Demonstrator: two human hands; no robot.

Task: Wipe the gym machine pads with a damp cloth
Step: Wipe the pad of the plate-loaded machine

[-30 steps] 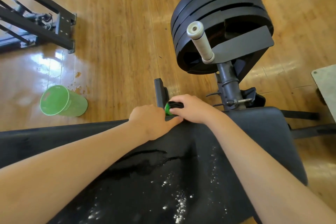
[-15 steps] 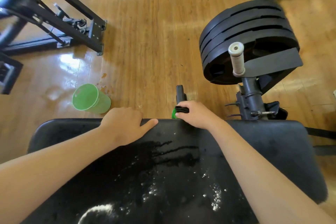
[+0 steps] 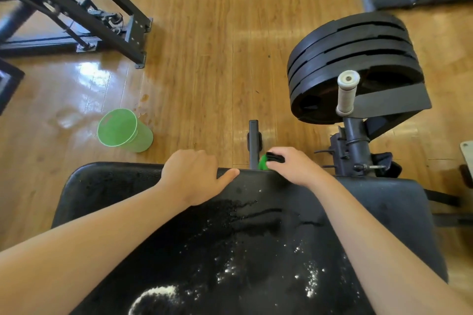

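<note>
Head view, looking down over a gym machine.

- Black pad [image 3: 384, 207] filled the lower frame and served as the worktop. Its surface carried dark wet streaks [image 3: 256, 222] near the middle and scattered white powder [image 3: 156, 294] toward the near edge.
- The left hand [image 3: 194, 174] sat at the pad's far edge. Its fingers were curled down over the edge and out of sight, and the thumb lay out flat along the top, pointing right. It had hold of nothing but the pad edge.
- The right hand [image 3: 294, 166] was also at the far edge, just right of the left, with a small gap between the two. Its fingers were closed around a green cloth [image 3: 263, 162].
- The cloth was bunched small, showing only at the fingertips on the hand's left side, with something black lying across it. It was pressed to the pad's far rim, just beside a black upright post [image 3: 253, 140] behind the pad. How much cloth lay under the palm could not be made out.
- Green plastic cup [image 3: 122, 130] stood on the wooden floor [image 3: 217, 33] beyond the pad's left end, well apart from both hands. A shiny wet patch [image 3: 89, 77] lay on the floor behind it.
- Stacked black weight plates [image 3: 353, 59] stood to the right, with a white-gripped handle [image 3: 346, 94] in front of them.
- Black steel frame [image 3: 102, 20] stood at upper left.
</note>
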